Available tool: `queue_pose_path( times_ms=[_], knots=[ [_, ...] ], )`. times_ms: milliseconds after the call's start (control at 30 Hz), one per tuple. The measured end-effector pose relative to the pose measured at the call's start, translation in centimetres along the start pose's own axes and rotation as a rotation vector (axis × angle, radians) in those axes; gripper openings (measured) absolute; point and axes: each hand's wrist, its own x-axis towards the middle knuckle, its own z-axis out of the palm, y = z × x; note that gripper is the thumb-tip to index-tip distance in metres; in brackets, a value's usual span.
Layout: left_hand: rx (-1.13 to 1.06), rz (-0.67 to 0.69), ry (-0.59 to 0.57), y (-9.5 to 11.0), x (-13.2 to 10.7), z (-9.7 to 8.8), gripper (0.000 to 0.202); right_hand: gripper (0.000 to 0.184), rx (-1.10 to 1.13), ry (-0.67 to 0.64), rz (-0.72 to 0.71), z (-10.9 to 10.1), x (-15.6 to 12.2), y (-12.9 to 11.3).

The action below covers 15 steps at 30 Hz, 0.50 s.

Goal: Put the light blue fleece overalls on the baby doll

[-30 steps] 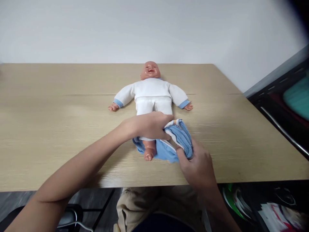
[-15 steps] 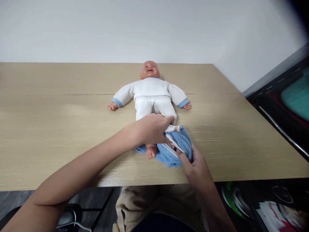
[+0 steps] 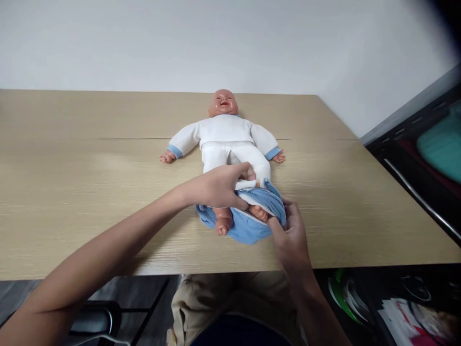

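Blue garment (image 3: 247,229), bunched up with a white-edged rim, sits at centre frame around the feet of the doll (image 3: 225,132) on the wooden table (image 3: 90,158). Left hand (image 3: 216,185) is closed, pinching its upper edge. The right hand (image 3: 291,230) is closed too, gripping its lower-right edge. One bare foot pokes out at lower left.

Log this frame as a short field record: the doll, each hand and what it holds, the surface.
Doll: on its back, head away from the person, white outfit with blue cuffs, both bare feet showing
Left hand: closed on the upper edge of the blue garment, over the legs
Right hand: pinching the same garment's right side
Garment state: bunched around the lower legs
Surface: wooden table
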Motion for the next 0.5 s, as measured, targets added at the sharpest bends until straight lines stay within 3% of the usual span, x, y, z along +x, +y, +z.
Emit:
queue_pose_path(
  times_ms=[333, 500],
  knots=[
    [-0.286, 0.11, 0.172, -2.3, -0.7, 1.4, 0.051, 0.057, 0.059, -0.123, -0.119, -1.2, 2.7, -1.3],
    [-0.339, 0.15, 0.229, -2.5, -1.2, 2.0, 0.045, 0.045, -0.01, -0.214, -0.145, -2.2, 4.0, -2.1]
  ],
)
